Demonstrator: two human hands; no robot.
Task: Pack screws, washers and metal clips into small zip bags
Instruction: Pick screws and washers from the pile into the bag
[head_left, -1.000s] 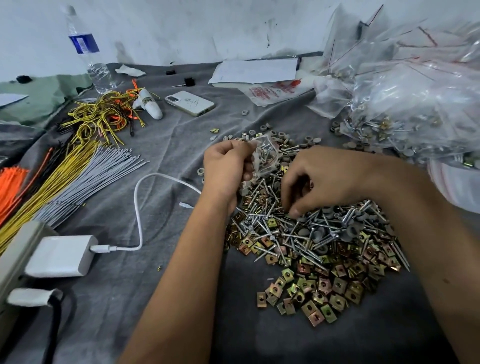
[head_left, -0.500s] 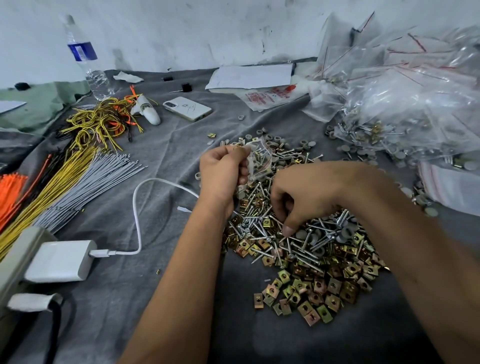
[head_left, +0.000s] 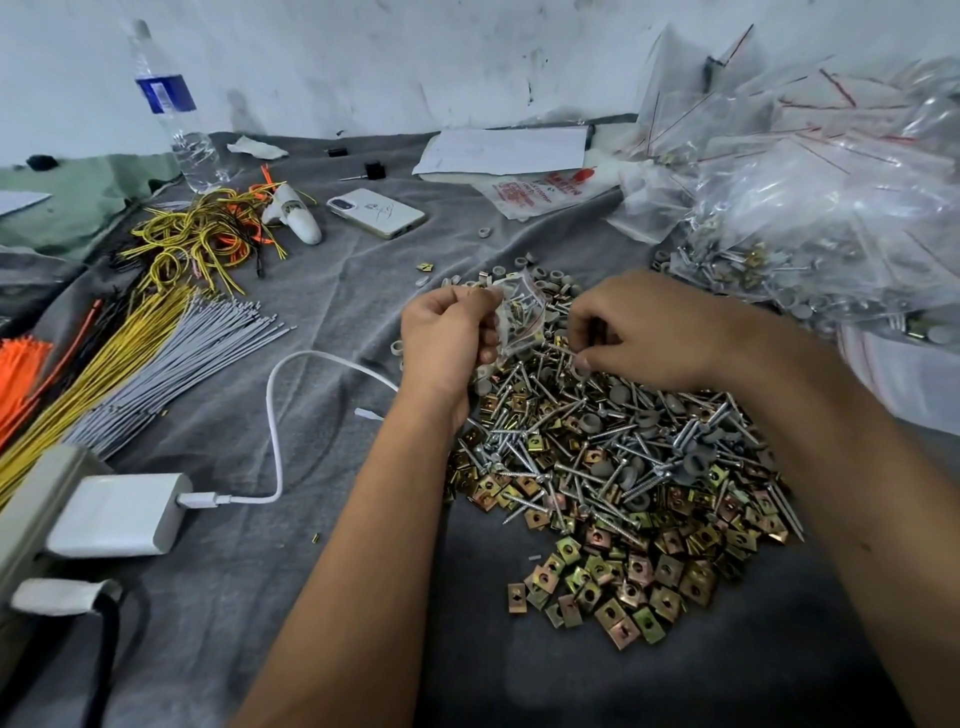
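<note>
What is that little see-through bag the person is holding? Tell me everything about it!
The small bag is clear, thin plastic, crinkled and shiny, with a red line near its top like the bags heaped at the right. Some screws and small bits already show through it. The left hand pinches it by one side and holds it up just above the far edge of the pile of screws, washers and clips. The right hand is beside it, fingers curled on a screw at the bag's lower side.
</note>
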